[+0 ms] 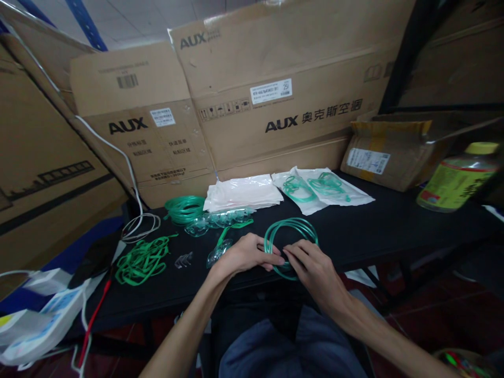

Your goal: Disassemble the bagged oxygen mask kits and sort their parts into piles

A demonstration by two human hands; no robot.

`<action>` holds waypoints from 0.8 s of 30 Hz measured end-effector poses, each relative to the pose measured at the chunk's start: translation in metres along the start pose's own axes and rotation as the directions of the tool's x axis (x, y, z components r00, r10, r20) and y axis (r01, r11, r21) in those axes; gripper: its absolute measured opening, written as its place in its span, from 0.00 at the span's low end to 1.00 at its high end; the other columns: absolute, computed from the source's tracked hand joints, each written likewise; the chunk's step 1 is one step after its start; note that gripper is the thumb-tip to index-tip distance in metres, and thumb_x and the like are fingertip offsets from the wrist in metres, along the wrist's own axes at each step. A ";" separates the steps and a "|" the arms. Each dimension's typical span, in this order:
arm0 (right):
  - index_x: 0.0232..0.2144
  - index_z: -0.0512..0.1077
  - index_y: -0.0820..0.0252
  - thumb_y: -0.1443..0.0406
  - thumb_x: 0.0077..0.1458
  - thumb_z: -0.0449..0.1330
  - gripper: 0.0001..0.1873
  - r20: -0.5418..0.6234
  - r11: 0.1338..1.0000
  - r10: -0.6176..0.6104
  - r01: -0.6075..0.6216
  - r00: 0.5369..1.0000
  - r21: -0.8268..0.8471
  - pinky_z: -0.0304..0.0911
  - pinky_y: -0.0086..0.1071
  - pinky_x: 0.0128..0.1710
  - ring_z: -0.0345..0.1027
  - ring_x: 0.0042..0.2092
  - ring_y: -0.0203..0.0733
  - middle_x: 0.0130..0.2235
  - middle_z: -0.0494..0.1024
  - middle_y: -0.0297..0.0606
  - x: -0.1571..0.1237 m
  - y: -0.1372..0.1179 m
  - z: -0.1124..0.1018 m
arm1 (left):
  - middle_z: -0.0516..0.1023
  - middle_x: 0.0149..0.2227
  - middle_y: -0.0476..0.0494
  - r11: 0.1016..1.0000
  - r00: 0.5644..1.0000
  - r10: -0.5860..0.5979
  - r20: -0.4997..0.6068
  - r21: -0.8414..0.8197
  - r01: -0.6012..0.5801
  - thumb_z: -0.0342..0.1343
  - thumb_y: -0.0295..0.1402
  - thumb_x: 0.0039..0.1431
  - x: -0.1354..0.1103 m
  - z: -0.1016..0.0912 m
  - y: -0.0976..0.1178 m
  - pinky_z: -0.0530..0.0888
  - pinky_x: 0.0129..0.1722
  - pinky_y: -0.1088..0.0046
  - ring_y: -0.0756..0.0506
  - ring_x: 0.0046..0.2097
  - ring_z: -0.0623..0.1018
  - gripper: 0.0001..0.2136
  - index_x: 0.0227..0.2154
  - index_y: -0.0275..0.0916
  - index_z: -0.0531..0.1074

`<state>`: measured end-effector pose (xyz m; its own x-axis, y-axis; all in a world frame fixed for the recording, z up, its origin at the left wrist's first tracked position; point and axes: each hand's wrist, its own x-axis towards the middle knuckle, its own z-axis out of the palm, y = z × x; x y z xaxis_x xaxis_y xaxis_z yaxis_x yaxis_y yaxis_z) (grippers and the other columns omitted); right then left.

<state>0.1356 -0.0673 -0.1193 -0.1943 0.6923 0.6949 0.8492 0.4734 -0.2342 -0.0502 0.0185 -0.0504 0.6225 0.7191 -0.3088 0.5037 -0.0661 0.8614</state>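
I am holding a round green plastic-tubing coil [295, 222] at the near edge of the black worktop [370, 227]: the curled left hand [251, 254] is gripping its left side, the right hand [315, 265] is pinching lower down, presumably stopping loops springing apart.

Glossy, smooth plastic tubing [293, 222] at the near edge of the matt black table [378, 226]; clear, shiny plastic masks [230, 217] farther back; smooth white packets [244, 193] with a sheen along the far edge; matt cardboard boxes [307, 84] behind; a glossy plastic bottle [454, 181] near the right end.
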 end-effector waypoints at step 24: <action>0.56 0.71 0.59 0.62 0.71 0.51 0.16 0.088 0.975 -0.202 0.209 0.975 -0.076 0.63 0.42 0.44 0.71 0.45 0.47 0.48 0.80 0.44 -0.024 0.015 -0.027 | 0.81 0.24 0.47 0.981 0.988 0.099 -0.119 0.180 -0.077 0.65 0.46 0.51 -0.014 0.005 0.004 0.71 0.32 0.76 0.45 0.31 0.81 0.16 0.35 0.39 0.84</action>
<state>0.1658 -0.0914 -0.1210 -0.4046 0.6278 0.6650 0.8246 0.5648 -0.0315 -0.0538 0.0050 -0.0446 0.5935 0.7864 -0.1714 0.5539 -0.2446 0.7959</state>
